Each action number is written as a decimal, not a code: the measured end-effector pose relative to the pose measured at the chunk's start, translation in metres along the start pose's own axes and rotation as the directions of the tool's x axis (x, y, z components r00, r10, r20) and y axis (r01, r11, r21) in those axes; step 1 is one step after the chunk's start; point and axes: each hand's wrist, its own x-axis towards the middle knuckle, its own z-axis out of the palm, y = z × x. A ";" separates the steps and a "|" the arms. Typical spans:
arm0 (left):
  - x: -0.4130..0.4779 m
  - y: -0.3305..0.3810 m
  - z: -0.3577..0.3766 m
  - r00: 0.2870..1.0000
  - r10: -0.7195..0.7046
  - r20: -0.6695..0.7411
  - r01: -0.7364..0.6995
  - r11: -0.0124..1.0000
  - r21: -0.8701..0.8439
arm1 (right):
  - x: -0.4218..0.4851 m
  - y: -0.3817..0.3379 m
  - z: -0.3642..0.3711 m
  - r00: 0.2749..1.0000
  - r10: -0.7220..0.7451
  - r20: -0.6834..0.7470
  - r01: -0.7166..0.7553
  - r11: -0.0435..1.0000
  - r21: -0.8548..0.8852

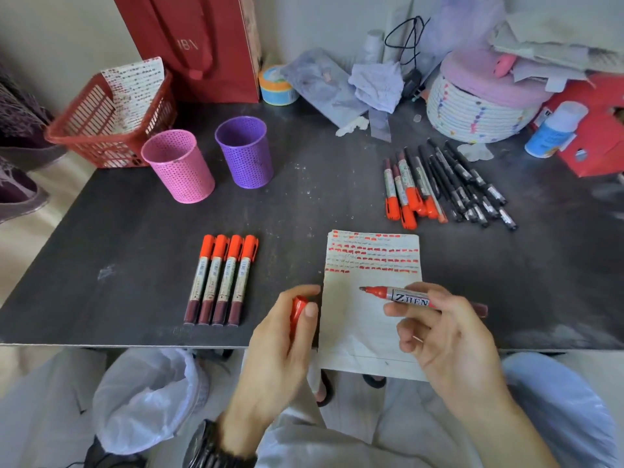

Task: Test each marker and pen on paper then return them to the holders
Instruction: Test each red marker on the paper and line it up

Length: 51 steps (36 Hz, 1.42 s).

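On the dark worktop [304,204], seen from the head camera: a sheet of lined paper [368,319] near the front edge, its lower end hanging over that edge, upper part covered with rows of short red dashes. Just above the paper, right hand [445,329] pinching an uncapped red marker [405,294] between thumb and fingers, tip pointing left and hovering over the blank middle of the sheet (contact with the paper not clear). Left of the paper, left hand [287,336] curled round the red cap [297,312], thumb on top; black watch [209,447] on that wrist.

Further left, four capped red markers [221,280] lying side by side in a tidy row, caps pointing away. Beyond them, towards the back, a pink holder [179,165] and a purple holder [244,152], both upright perforated cups, standing near each other. Behind the pink one, a red basket [101,133] with a marked sheet propped inside, and a red paper bag [192,45] against the wall.

On the right half, a loose pile: several red markers [407,190] beside a fan of black pens [469,184], touching and overlapping. Behind these, a white woven basket [472,113] with a pink lid, crumpled cloth [376,84], and a roll of tape [277,84].
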 end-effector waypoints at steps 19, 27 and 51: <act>-0.030 0.009 -0.001 0.999 -0.028 0.041 0.034 0.991 -0.133 | -0.041 0.023 -0.008 0.993 0.018 -0.114 -0.029 0.995 -0.099; -0.027 0.019 -0.001 0.997 -0.007 0.080 0.019 0.989 -0.146 | -0.042 0.025 -0.009 0.995 0.009 -0.096 -0.019 0.994 -0.104; -0.025 0.025 -0.018 0.963 0.004 0.268 0.051 0.978 -0.201 | -0.047 0.013 -0.031 0.979 -0.011 0.205 0.137 0.780 -0.611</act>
